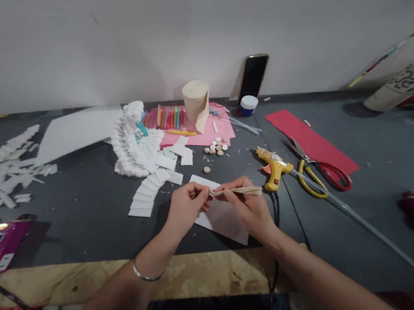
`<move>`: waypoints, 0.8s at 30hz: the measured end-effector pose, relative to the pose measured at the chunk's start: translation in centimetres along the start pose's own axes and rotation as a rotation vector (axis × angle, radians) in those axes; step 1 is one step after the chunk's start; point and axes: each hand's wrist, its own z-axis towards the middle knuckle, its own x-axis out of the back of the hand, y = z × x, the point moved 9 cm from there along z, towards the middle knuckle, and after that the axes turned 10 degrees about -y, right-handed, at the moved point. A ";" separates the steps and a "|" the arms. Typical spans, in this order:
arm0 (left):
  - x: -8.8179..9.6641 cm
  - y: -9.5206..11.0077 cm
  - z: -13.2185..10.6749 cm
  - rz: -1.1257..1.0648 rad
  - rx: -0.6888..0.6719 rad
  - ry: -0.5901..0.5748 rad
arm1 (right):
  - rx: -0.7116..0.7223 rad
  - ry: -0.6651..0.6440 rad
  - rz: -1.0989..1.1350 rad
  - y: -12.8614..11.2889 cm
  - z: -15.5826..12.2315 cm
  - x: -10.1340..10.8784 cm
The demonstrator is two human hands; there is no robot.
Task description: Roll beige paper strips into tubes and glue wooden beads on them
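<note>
**Both hands on a paper strip above the white sheet**

Your forearms come in over the bare wooden edge point(197, 273) of the bench, a thin bracelet point(145, 275) on the left wrist. Your left hand point(186, 206) has its fingertips pressed together on one end of a narrow cream strip point(238, 190). Your right hand point(248, 207) pinches the same strip further along, so its far end sticks out to the right past your fingers. You hold the strip roughly level, just above a white sheet point(223, 218) that lies on the dark grey mat point(81, 202).

Just beyond your right hand sits a yellow glue gun point(274, 169), its cable running back toward you. Red and yellow-handled scissors point(320, 171) lie beside it, partly on a red sheet point(312, 140). To your left, small white cards point(152, 189) fan out from a ruffled white paper shape point(131, 139). Further back, a pink sheet point(209, 131) carries coloured sticks point(165, 117), a cream paper cone point(195, 104) and some small round discs point(216, 147). A phone point(253, 77) leans on the wall.
</note>
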 end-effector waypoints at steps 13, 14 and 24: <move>0.2 0.4 0.0 -0.036 -0.008 -0.145 | -0.157 -0.083 0.431 1.9 0.7 -0.3; 0.2 0.5 0.0 -0.050 -0.017 -0.148 | -0.164 -0.092 0.447 2.0 0.6 -0.4; -0.3 0.6 -0.2 -0.106 -0.019 -0.126 | -0.182 -0.087 0.546 1.9 0.8 -0.4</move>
